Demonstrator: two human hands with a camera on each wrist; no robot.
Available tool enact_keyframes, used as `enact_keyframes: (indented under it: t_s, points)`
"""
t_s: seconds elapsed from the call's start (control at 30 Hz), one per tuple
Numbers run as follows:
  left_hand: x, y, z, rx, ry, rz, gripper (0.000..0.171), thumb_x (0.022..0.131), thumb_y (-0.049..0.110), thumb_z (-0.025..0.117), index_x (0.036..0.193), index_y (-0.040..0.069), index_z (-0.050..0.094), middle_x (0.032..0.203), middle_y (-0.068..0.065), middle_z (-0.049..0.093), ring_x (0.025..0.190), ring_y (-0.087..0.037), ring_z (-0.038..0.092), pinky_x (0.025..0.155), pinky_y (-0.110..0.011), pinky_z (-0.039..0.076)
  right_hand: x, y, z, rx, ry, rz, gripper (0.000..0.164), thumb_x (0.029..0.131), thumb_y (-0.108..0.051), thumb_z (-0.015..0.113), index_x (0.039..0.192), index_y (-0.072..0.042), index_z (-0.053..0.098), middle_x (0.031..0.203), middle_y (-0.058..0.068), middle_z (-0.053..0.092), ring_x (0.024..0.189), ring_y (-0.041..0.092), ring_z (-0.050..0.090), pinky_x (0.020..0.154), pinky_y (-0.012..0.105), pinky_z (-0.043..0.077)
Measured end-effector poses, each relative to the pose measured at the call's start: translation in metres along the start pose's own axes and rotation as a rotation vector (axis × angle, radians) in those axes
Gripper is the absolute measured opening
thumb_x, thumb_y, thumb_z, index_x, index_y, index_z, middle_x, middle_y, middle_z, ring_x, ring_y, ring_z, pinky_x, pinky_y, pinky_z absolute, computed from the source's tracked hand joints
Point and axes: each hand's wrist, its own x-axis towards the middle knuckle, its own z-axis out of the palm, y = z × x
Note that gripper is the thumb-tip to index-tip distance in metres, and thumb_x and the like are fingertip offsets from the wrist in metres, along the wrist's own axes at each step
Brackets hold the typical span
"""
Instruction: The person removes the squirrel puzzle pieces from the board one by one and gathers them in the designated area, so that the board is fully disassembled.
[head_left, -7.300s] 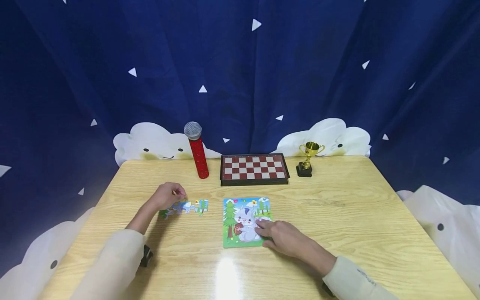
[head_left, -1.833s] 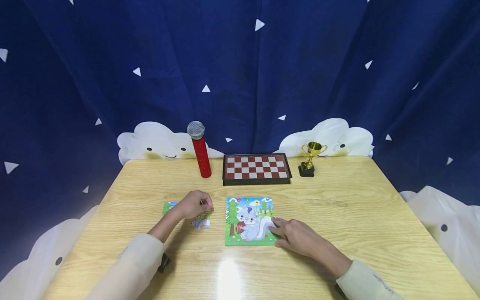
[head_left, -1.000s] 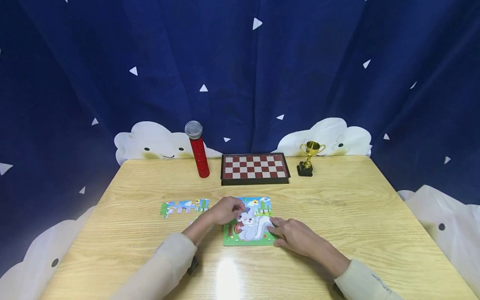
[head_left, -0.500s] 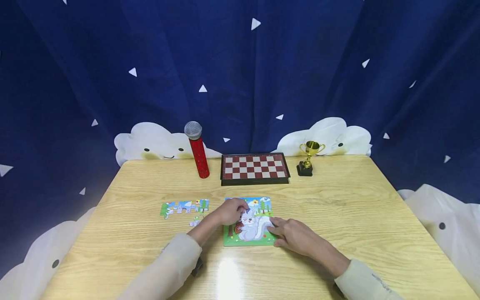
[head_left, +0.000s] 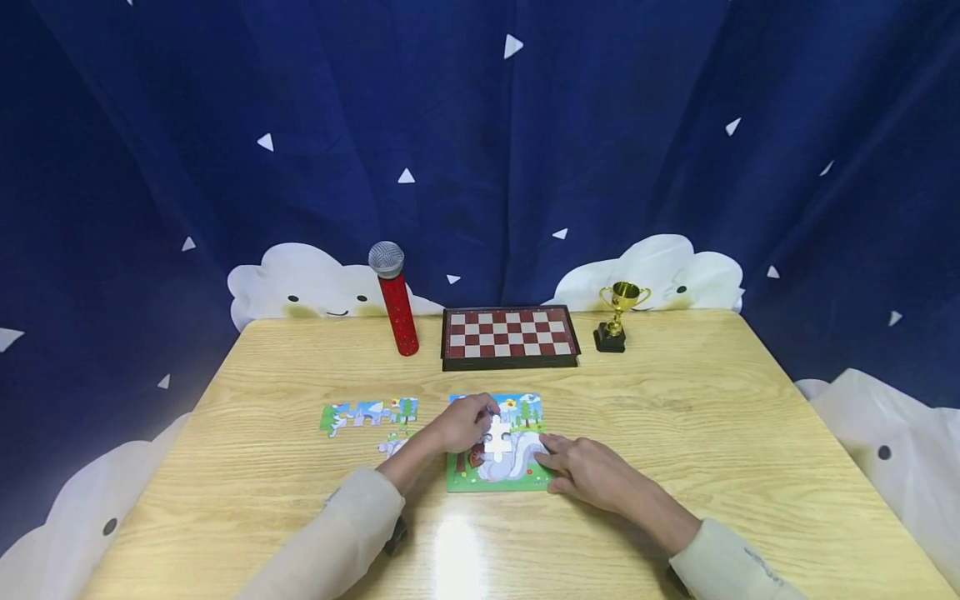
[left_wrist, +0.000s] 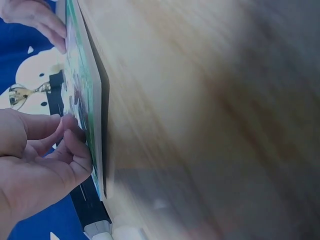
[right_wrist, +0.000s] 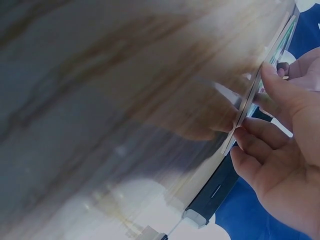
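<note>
A square squirrel jigsaw puzzle (head_left: 468,483) lies flat at the table's middle. A white, piece-shaped patch (head_left: 497,439) shows where the squirrel's face was, so the backing seems to be bare there. Right beside that patch, my left hand (head_left: 461,423) pinches a puzzle piece with thumb and fingertips; the piece is mostly hidden. Low over the board, those fingertips (left_wrist: 70,131) meet in the left wrist view. My right hand (head_left: 588,473) rests on the puzzle's right edge, fingers on the picture and thumb at the near corner. Loose joined puzzle pieces (head_left: 367,413) lie left of the board.
More loose pieces (head_left: 392,446) lie partly behind the left forearm. A red checkered game board (head_left: 510,335) is behind the puzzle, between a red microphone (head_left: 399,312) and a small gold trophy (head_left: 617,317). A dark blue curtain (head_left: 480,150) hangs behind the table (head_left: 712,433).
My left hand moved right from the loose pieces onto the puzzle. The squirrel's face has come out, exposing the white patch. My right hand slid slightly toward the board's right edge, then stayed.
</note>
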Motion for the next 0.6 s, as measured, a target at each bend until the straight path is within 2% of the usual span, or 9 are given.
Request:
enact_keyframes:
  t_s: [0.1,0.37,0.6]
  points:
    - [-0.001,0.0004,-0.0001,-0.017,0.019,0.005,0.023,0.098,0.006,0.045,0.117,0.002,0.057,0.087,-0.006,0.056,0.071,-0.013,0.051,0.071,-0.028,0.045,-0.0001,-0.0005,-0.0003,-0.002,-0.006,0.001,0.048,0.081,-0.032,0.07,0.12,-0.004,0.064,0.13,0.023,0.056,0.114,0.034,0.06,0.092,0.044,0.05]
    - [-0.0006,0.0004,0.0001,-0.018,0.097,0.014,0.011,0.096,0.007,0.049,0.103,0.004,0.059,0.085,-0.004,0.058,0.072,-0.013,0.05,0.068,-0.026,0.044,0.0005,-0.0005,-0.0006,-0.007,-0.013,0.005,0.048,0.082,-0.032,0.069,0.121,-0.005,0.064,0.131,0.022,0.056,0.114,0.034,0.06,0.091,0.043,0.05]
    - [-0.0004,0.0006,-0.0036,-0.066,0.085,0.02,0.01,0.097,0.009,0.049,0.1,0.006,0.058,0.092,-0.005,0.06,0.078,-0.014,0.054,0.068,-0.024,0.047,0.0003,0.0009,0.0004,0.002,-0.009,0.0,0.047,0.083,-0.032,0.069,0.121,-0.004,0.064,0.131,0.022,0.056,0.113,0.034,0.061,0.091,0.044,0.05]
